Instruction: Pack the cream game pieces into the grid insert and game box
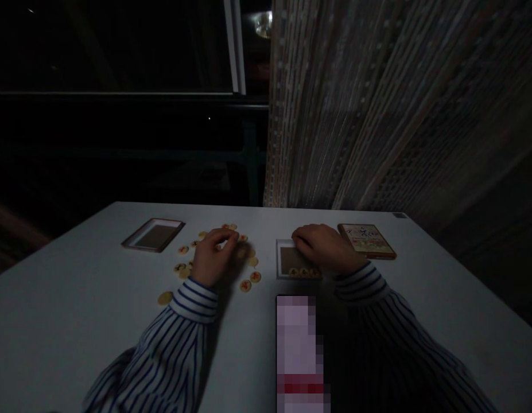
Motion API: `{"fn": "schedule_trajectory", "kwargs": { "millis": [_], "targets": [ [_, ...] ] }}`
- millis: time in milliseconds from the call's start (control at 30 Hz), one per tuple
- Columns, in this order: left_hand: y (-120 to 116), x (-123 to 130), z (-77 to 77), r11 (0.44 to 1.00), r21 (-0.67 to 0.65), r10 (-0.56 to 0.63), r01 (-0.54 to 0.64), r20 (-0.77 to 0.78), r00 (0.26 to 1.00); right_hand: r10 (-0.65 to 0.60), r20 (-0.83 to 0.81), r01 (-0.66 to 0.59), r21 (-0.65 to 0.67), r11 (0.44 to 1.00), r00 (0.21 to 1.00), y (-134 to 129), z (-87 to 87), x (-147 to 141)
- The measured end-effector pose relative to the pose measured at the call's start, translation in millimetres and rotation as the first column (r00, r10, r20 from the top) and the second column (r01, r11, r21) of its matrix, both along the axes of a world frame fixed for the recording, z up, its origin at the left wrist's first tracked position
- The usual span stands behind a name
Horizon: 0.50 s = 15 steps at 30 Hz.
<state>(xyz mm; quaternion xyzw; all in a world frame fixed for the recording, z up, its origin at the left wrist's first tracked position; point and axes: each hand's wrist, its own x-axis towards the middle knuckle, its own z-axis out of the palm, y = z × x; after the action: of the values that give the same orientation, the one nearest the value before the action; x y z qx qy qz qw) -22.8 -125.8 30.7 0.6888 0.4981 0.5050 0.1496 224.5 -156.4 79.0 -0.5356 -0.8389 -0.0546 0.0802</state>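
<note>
Several round wooden xiangqi pieces (245,285) lie loose on the white table, some with red characters, some with dark ones. Over this scatter is my left hand (214,255), its thumb and forefinger curled together; whatever may be between them is hidden. My right hand (323,246) reaches over a shallow, pale-rimmed box (279,261), with bent fingers pointing down into it. Along the box's near side stands a row of pieces (304,272), three of them showing. The right fingertips are partly hidden, so I cannot make out what they hold.
A second shallow box (156,235) sits at the left of the table (97,321). A printed box lid (369,241) lies beyond my right hand. A blurred-out, phone-shaped object (298,344) is at the near middle. String curtains (334,115) hang behind the far edge.
</note>
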Motion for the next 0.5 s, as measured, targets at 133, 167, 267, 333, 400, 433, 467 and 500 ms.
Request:
{"fn": "schedule_trajectory", "kwargs": {
  "millis": [133,167,267,333,400,433,467,500],
  "targets": [
    [6.0,-24.7,-2.7,0.995,-0.062,0.083,-0.080,0.036,0.996,0.006,0.003,-0.006,-0.007,1.000,1.000,-0.5,0.5,-5.7],
    [7.0,-30.0,-4.4,0.991,-0.078,0.108,-0.104,0.042,0.993,0.009,-0.004,-0.009,-0.007,1.000,1.000,-0.3,0.1,-7.2],
    [9.0,-43.7,-9.9,0.983,-0.096,0.162,-0.157,0.041,0.986,0.009,-0.037,-0.010,-0.014,1.000,0.999,1.4,-2.7,-11.3],
    [9.7,-51.1,-12.2,0.982,-0.069,0.176,-0.174,0.022,0.984,0.008,-0.061,-0.009,-0.014,1.000,0.998,3.1,-5.7,-13.6],
    [9.7,-56.5,-12.7,0.981,-0.035,0.190,-0.190,-0.004,0.982,0.007,-0.076,-0.007,-0.008,1.000,0.997,4.8,-9.5,-15.7],
    [9.3,-58.3,-12.4,0.980,-0.023,0.195,-0.195,-0.019,0.981,0.007,-0.079,-0.007,-0.001,1.000,0.997,5.5,-11.6,-16.7],
    [8.7,-59.7,-12.0,0.980,-0.014,0.200,-0.201,-0.036,0.979,0.005,-0.082,-0.005,0.009,1.000,0.997,6.0,-13.7,-17.6],
    [8.1,-60.4,-11.6,0.979,-0.007,0.202,-0.203,-0.052,0.978,0.012,-0.082,-0.010,0.016,1.000,0.997,6.4,-15.8,-18.7]
  ]
}}
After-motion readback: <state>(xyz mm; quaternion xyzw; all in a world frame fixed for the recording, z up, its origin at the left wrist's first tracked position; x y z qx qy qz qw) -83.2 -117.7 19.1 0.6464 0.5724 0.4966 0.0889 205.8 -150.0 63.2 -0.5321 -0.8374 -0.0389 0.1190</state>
